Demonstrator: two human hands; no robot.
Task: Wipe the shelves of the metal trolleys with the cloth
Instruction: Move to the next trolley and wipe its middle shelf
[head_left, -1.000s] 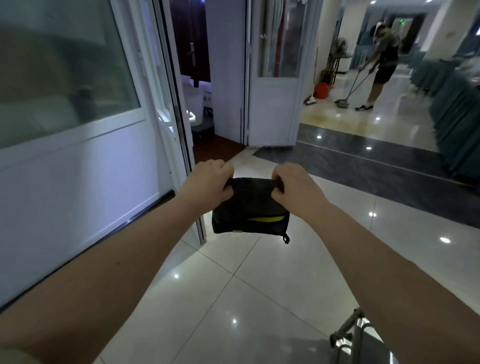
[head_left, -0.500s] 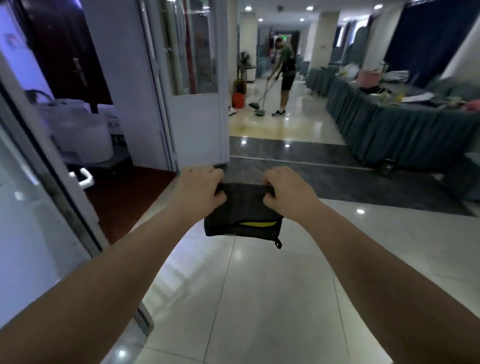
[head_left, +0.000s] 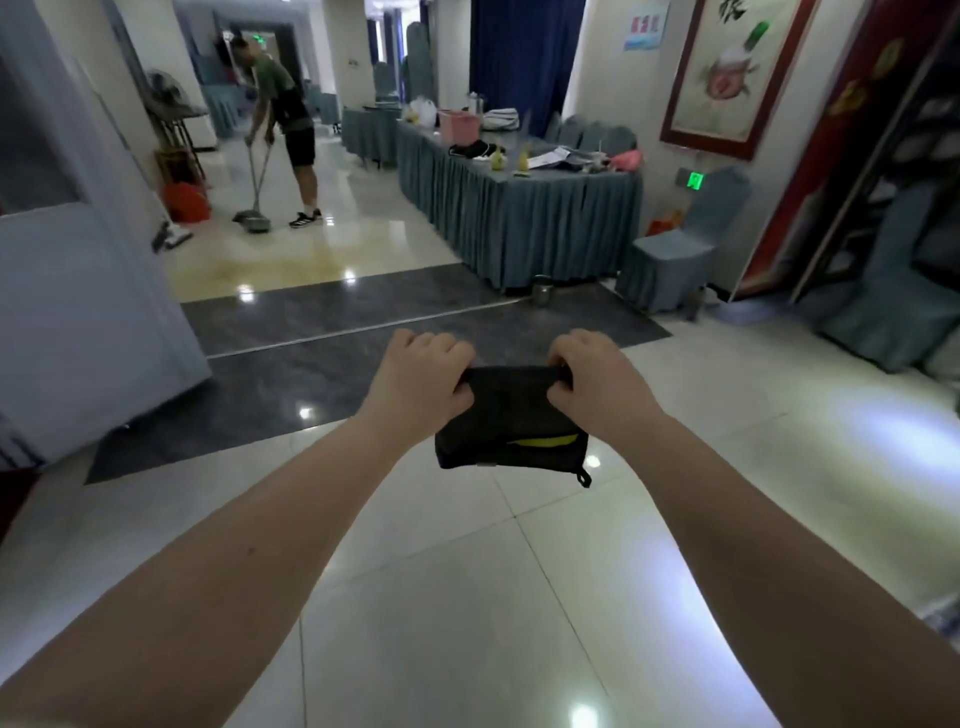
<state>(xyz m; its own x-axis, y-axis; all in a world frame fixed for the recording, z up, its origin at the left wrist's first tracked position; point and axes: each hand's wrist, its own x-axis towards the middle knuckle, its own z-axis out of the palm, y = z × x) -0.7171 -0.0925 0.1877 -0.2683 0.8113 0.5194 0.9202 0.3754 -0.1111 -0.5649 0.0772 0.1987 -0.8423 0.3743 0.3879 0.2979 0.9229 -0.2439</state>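
The floor (head_left: 467, 597) fills the lower half of the frame: large pale tiles, glossy, with ceiling lights mirrored in them as bright spots. Across the middle runs a dark grey stone band (head_left: 311, 364), duller and speckled, and beyond it the tiles turn yellowish. A white panelled door (head_left: 78, 312) stands at the left edge. In the upper right, a long table (head_left: 519, 223) wears a pleated grey-blue skirt down to the floor, with a pink tub (head_left: 457, 126) and loose clutter on top. Just right of it stands a chair (head_left: 675, 260) in a matching fabric cover, and a small metal pot (head_left: 542, 291) sits on the floor at the table's corner. A framed picture (head_left: 727, 73) hangs on the wall above, beside a navy curtain (head_left: 519, 52). In the upper left a person (head_left: 283, 104) bends over a broom (head_left: 254, 218).

At the centre of the frame both arms reach forward. The cloth (head_left: 511, 421) hangs in the air between the hands, well above the tiles: dark, soft, folded to a rough rectangle, with a yellow sliver at its lower edge and a small loop at its lower right corner. The left hand (head_left: 415, 384) and the right hand (head_left: 597, 384) each grip its top edge, fingers curled over it and thumbs pinching from the near side.
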